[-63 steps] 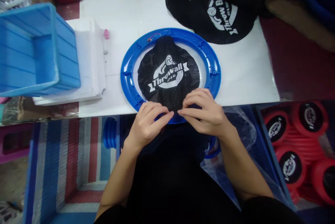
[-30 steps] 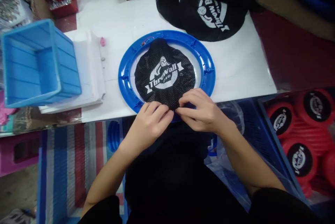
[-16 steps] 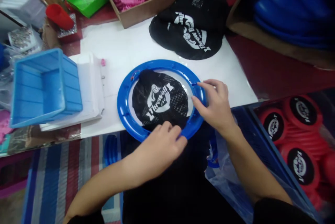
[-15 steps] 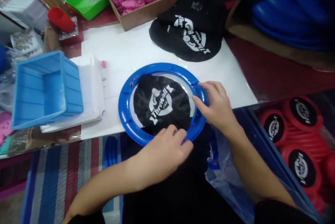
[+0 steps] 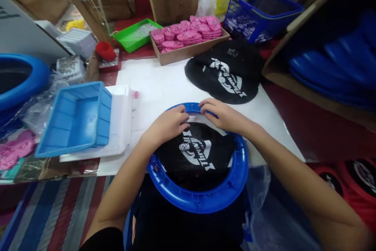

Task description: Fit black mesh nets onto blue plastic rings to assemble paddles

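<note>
A blue plastic ring point(image 5: 199, 203) rests at the front edge of the table and juts out over my lap. Inside it lies a round black mesh cloth point(image 5: 173, 157) with a white "Throwball" print, upside down to me. Both hands are at the ring's far side. My left hand point(image 5: 173, 123) has its fingers curled over the far left rim, tips by the mesh's edge. My right hand point(image 5: 221, 114) grips the far right rim, thumb inward and fingers bent over the top. The fingertips' exact contact is partly hidden. Beyond the ring, more black printed cloths point(image 5: 205, 73) lie piled.
To the left, a light-blue bin point(image 5: 73, 121) tilts on a white tray point(image 5: 120, 141). At the back are a carton of pink parts point(image 5: 188, 33), a green tray point(image 5: 136, 33) and a blue basket point(image 5: 258, 12). On the right stands a box of blue rings point(image 5: 335, 63); red discs point(image 5: 349, 188) lie below.
The ring and mesh have turned about half round, so the print is inverted, and sit nearer my body. Both hands have moved to the far rim. My view has tilted up.
</note>
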Available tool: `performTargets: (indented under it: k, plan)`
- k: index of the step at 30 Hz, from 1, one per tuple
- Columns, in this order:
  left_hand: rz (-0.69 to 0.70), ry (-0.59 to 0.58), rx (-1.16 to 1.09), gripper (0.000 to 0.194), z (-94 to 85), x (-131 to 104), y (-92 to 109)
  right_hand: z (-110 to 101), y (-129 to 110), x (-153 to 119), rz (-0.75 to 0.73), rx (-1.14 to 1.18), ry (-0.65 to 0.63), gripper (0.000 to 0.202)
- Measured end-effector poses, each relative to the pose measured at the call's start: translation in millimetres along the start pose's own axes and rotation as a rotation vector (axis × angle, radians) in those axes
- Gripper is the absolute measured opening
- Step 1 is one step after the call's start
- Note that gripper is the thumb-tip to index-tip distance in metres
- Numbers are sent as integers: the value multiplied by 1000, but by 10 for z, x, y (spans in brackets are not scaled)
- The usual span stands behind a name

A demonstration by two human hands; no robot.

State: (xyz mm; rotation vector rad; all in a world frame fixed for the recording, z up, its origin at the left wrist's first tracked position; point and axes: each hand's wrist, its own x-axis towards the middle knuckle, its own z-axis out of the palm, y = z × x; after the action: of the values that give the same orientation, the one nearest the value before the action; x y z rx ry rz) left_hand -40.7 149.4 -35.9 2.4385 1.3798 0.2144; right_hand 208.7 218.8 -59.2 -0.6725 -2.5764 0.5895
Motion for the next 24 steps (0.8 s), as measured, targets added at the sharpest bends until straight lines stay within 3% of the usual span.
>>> performTargets:
  k: [4,9,12,16,20,24]
  plan:
    - [18,-2,88,17,39,-37,-51,-20,66,201,-105,-82,-82,25]
    - [40,-7,139,18,56,-55,-30,134,15,145,-117,-101,-64,20]
    - [-21,75,112,16,43,-69,-25,192,-6,74,-99,-131,-21,18]
    - [-97,220,-83,7,29,-59,-52,115,-42,95,-67,-23,83,11]
    - [-107,386,-300,4,38,-14,-89,39,-142,192,20,122,177,7]
    - [-60,473,-324,8,60,14,-144,119,-226,266,90,166,274,7]
